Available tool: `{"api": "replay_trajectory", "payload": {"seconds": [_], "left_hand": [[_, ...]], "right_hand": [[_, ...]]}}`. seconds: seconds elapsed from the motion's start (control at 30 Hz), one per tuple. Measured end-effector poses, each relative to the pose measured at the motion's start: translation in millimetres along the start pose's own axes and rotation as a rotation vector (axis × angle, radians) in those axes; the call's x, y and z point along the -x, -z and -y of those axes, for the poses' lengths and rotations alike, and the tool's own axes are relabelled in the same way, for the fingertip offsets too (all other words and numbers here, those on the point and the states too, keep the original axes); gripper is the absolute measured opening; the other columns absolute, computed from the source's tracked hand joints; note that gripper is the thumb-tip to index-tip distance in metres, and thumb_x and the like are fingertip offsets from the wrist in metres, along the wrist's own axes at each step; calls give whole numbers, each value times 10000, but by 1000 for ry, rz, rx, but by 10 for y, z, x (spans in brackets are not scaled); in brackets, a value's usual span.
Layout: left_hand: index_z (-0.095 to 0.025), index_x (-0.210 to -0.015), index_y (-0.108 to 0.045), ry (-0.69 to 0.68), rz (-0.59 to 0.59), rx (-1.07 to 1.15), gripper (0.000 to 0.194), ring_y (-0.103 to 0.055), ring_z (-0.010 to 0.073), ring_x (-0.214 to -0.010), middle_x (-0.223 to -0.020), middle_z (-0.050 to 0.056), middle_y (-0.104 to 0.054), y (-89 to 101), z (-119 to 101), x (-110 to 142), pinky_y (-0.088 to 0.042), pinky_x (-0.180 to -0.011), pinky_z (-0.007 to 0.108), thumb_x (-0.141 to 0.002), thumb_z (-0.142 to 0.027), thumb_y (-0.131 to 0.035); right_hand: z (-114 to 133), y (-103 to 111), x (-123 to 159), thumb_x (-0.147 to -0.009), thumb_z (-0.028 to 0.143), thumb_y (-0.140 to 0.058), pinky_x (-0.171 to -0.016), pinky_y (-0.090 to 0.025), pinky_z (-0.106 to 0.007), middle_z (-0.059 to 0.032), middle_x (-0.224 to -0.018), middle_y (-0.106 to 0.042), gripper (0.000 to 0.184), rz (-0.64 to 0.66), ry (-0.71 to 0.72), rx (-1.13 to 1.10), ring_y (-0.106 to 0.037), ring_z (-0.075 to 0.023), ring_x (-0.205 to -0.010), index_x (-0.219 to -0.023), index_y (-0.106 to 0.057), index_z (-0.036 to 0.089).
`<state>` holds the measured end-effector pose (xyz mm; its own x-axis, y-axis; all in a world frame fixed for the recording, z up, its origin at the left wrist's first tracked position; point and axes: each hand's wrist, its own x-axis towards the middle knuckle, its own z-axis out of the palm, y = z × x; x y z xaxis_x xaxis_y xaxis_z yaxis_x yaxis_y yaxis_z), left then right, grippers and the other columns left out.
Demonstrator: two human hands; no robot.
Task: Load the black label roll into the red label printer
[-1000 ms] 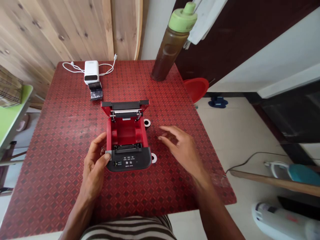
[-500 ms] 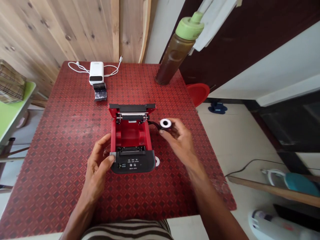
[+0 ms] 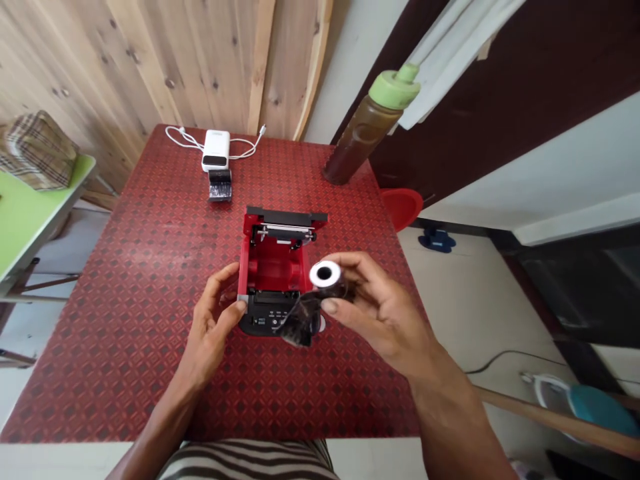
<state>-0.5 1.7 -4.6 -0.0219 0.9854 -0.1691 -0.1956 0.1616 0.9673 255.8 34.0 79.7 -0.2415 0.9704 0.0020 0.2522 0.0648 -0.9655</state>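
Observation:
A small red and black printer [image 3: 274, 267] stands on the red patterned table [image 3: 150, 280] with its lid tipped open at the back. My left hand [image 3: 215, 327] rests against the printer's left front corner, thumb on the black panel. My right hand [image 3: 380, 307] is closed on a small roll [image 3: 326, 277] with a white end and a dark hole, held above the printer's right front. A dark film strip [image 3: 299, 323] hangs from the roll over the front panel. Another white roll end [image 3: 322, 324] peeks out beside the printer.
At the table's back lie a white power bank [image 3: 216, 149] with its cable and a small black item [image 3: 220, 185]. A brown bottle with a green cap [image 3: 367, 127] stands at the back right. A green table [image 3: 25, 213] is at left; cables and appliances lie on the floor at right.
My right hand picked up the roll from beside the printer and lifted it toward me over the printer's front, trailing dark film. The view has shifted left and down.

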Motion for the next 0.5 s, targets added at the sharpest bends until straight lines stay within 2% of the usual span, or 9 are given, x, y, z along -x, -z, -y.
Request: {"api": "replay_trajectory", "payload": {"seconds": [0.13, 0.23, 0.3, 0.4, 0.5], "left_hand": [[-254, -1517, -656, -6, 4, 4, 554, -601, 367, -1541, -1587, 120, -704, -30, -73, 7, -607, -1094, 473, -1007, -441, -763], [-249, -1506, -650, 4, 7, 4, 544, -649, 349, -1480, -1554, 119, -723, -44, -104, 13, -605, -1086, 465, -1009, -443, -758], [-253, -1508, -646, 10, 7, 8, 540, -691, 332, -1410, -1535, 115, -731, -48, -110, 14, -601, -1088, 466, -1012, -435, -753], [-253, -1504, -647, 9, 5, 17, 532, -731, 306, -1313, -1522, 111, -731, -53, -110, 14, -590, -1107, 471, -1011, -425, -750], [-248, -1503, -649, 6, 5, 21, 531, -738, 295, -1268, -1500, 111, -734, -55, -113, 13, -586, -1109, 467, -1010, -419, -750]], "right_hand": [[101, -137, -163, -1009, 242, -774, -818, -627, -352, -17, -1102, -797, 212, 80, 102, 415, -767, -206, -949, -1204, -696, 271], [87, -290, -283, -1038, 142, -719, -971, -636, -441, -80, -1192, -797, 181, 87, 259, 692, -771, -262, -1081, -1204, -731, 214], [60, -396, -329, -1054, 120, -693, -988, -633, -483, -123, -1196, -798, 198, 56, 313, 869, -762, -301, -1105, -1236, -754, 170], [51, -523, -370, -1063, 113, -685, -938, -629, -502, -156, -1177, -828, 200, 78, 294, 1084, -759, -337, -1085, -1236, -782, 132], [91, -602, -428, -1056, 100, -696, -910, -612, -500, -158, -1176, -856, 165, 155, 202, 1200, -769, -348, -1086, -1165, -811, 145]]}}
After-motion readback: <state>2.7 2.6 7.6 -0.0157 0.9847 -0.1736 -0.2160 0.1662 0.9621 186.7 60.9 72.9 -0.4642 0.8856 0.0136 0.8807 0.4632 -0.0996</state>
